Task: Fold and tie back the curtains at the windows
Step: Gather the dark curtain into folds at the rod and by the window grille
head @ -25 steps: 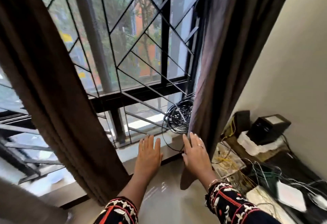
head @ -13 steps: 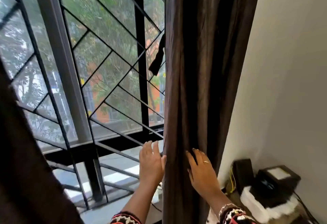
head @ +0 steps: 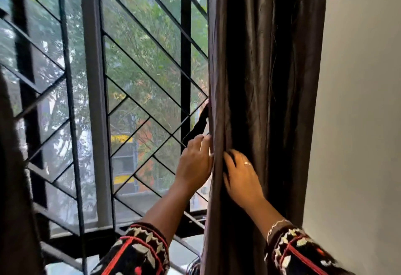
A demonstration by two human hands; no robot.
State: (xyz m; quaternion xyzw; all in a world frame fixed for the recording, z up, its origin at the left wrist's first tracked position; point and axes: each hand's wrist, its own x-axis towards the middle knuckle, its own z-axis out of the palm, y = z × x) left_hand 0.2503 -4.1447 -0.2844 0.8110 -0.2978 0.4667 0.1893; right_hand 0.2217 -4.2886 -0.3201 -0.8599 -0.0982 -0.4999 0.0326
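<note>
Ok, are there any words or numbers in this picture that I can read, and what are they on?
No text can be read anywhere.
The yellow panels outside the window: maybe signs, too blurred to read.
The curtain, wall and sleeves: no writing; the sleeves carry only a pattern.

I am looking into a home's room: a dark curtain (head: 260, 79) is hanging beside a grilled window (head: 185, 57) and plain wall (head: 358, 101), trees (head: 141, 25) showing outside.
</note>
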